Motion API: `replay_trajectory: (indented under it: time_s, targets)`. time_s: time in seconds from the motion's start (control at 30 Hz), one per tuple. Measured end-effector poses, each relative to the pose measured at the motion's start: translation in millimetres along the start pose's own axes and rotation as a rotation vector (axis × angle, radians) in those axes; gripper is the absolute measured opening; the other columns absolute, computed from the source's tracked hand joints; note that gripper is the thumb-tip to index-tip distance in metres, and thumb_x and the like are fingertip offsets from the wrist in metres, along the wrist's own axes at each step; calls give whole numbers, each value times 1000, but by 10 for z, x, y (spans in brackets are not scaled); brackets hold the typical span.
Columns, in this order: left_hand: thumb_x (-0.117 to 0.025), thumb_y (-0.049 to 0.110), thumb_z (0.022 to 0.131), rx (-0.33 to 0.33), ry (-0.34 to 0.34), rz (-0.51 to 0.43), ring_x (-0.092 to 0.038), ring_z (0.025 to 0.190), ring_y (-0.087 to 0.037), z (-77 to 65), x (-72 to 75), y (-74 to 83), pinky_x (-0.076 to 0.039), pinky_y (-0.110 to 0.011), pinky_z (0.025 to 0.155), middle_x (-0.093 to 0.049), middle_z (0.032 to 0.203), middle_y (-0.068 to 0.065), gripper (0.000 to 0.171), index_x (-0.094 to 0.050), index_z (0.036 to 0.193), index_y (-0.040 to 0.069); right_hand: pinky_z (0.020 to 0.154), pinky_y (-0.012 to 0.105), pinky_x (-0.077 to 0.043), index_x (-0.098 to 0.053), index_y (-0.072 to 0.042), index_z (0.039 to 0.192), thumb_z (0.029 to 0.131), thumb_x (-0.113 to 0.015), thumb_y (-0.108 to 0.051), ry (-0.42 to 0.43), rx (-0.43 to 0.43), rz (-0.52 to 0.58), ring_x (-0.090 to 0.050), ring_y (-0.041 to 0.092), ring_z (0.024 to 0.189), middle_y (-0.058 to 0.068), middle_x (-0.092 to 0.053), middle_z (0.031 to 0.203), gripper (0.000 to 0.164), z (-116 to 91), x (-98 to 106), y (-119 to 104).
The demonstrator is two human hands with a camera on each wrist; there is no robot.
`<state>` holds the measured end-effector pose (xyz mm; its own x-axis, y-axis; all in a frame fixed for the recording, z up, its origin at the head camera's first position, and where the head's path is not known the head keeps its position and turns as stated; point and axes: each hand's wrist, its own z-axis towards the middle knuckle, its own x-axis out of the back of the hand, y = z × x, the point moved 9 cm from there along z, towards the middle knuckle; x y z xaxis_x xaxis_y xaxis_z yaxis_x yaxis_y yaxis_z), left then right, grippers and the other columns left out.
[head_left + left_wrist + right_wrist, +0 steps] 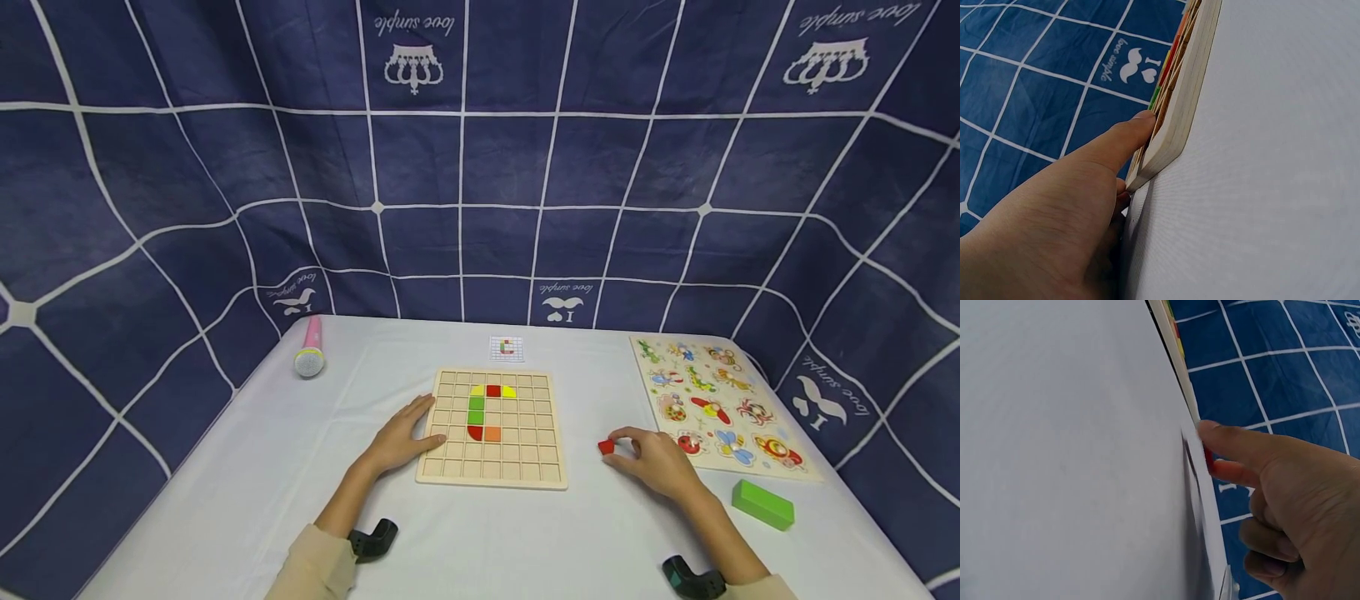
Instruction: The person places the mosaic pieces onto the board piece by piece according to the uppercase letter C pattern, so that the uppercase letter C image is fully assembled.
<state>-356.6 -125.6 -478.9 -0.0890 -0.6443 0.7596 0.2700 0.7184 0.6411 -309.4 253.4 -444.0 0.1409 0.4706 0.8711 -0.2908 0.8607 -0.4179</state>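
Observation:
A square wooden grid board [517,475] lies on the table, with green, yellow, red and orange pieces in some of its cells. My left hand [401,437] rests at its left edge, thumb [1132,134] over the rim and fingers extended along the side. To the right of the board, my right hand [656,458] pinches a small red block [606,447] between thumb and index finger. In the right wrist view the red block [1208,459] is mostly hidden behind the fingers, and the other fingers are curled in.
A small pattern card [507,348] lies behind the board. At the right are an animal puzzle board [720,404] and a green block [762,504]. A pink toy microphone [311,346] lies at the back left. Blue patterned cloth [510,158] hangs around the table.

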Motion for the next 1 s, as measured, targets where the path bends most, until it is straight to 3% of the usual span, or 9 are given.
replay_trajectory:
  time_s: [0.23, 0.6, 0.87, 1.0]
  targets:
    - [-68, 44, 80, 3, 4, -9, -19, 137, -32, -9, 5, -9, -20, -55, 106, -29, 148, -12, 81, -34, 143, 6, 41, 21, -18, -70, -17, 96, 73, -78, -37, 57, 54, -6, -22, 4, 46, -10, -30, 50, 32, 134, -52, -252]
    - [-68, 45, 80, -19, 13, 6, -20, 137, -32, -3, 3, 19, -20, -54, 106, -30, 147, -12, 82, -34, 142, 5, 40, 23, -18, -70, -17, 93, 71, -78, -40, 94, 133, -48, -21, 4, 45, -11, -25, 46, 34, 371, -311, -933]
    - [-68, 45, 79, -9, 8, 6, -20, 137, -31, -7, 11, 23, -20, -54, 106, -30, 147, -12, 82, -34, 142, 5, 39, 24, -25, -70, -14, 92, 73, -75, -42, 74, 116, -47, -31, 7, 45, -12, -36, 40, 35, 480, -542, -1200]
    - [-68, 45, 80, -10, 6, 10, -20, 137, -31, -10, 11, 21, -20, -53, 107, -30, 147, -12, 82, -34, 143, 5, 42, 24, -31, -70, -16, 89, 74, -75, -44, 56, 98, -61, -39, 8, 49, -9, -49, 48, 32, 508, -636, -1235]
